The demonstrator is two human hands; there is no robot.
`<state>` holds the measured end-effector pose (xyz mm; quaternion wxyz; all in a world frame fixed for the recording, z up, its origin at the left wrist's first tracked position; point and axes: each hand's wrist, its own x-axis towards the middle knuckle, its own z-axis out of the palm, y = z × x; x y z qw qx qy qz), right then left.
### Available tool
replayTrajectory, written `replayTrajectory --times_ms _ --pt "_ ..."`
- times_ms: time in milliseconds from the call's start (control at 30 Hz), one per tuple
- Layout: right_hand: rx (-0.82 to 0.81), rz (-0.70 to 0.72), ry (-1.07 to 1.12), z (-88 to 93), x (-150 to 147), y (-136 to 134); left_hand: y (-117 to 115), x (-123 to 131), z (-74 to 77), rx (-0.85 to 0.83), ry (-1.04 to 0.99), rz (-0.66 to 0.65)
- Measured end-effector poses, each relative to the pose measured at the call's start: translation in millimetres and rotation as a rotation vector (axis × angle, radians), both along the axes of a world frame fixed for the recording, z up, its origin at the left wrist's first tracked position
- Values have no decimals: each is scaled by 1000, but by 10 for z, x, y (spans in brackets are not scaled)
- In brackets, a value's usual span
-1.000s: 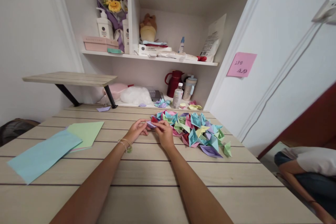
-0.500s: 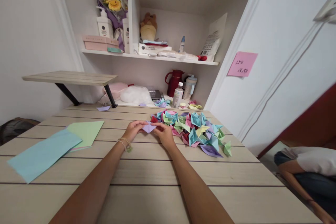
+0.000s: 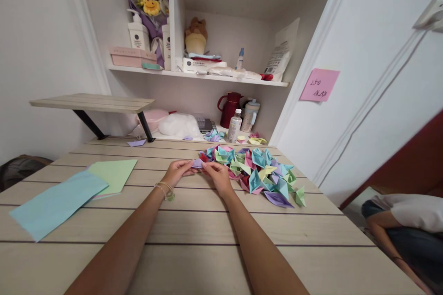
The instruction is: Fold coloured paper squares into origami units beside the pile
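Observation:
Both my hands meet over the wooden table (image 3: 194, 230), pinching a small folded lilac paper piece (image 3: 198, 163) between them. My left hand (image 3: 178, 171), with a thin bracelet at the wrist, grips its left side with closed fingers. My right hand (image 3: 217, 176) grips its right side, fingers closed too. Just to the right lies a pile of folded paper pieces (image 3: 258, 173) in teal, pink, yellow, green and purple; my right hand is close against its left edge.
Flat sheets lie at the left: a blue sheet (image 3: 57, 205) and a green sheet (image 3: 114, 174). A raised small shelf (image 3: 93, 103) stands behind them. At the back are a red jug (image 3: 229, 108), a bottle (image 3: 234, 126) and cupboard shelves. Another person (image 3: 404, 226) crouches at the lower right.
The lilac piece was spread wider between my hands half a second ago; now it is folded narrower and both hands have closed in on it. Nothing else moved.

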<state>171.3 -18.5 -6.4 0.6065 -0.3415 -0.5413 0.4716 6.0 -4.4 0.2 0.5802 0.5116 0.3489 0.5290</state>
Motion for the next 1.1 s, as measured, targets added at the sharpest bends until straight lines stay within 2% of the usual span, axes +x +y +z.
replayTrajectory --times_ms 100,233,400,633,833,1100 --pt "2 -22 10 -10 4 6 -4 13 6 -9 14 -2" --pt "-61 15 131 -11 -9 9 -12 31 7 -12 5 22" --pt "-115 23 184 -4 -20 16 -15 33 2 25 19 -28" --pt "-142 -42 135 -37 -15 35 -1 18 -26 67 84 -76" --pt "-156 16 89 -80 -53 46 33 15 -61 90 228 -84" --pt "-101 45 12 -59 -36 44 56 24 -92 12 184 -55"
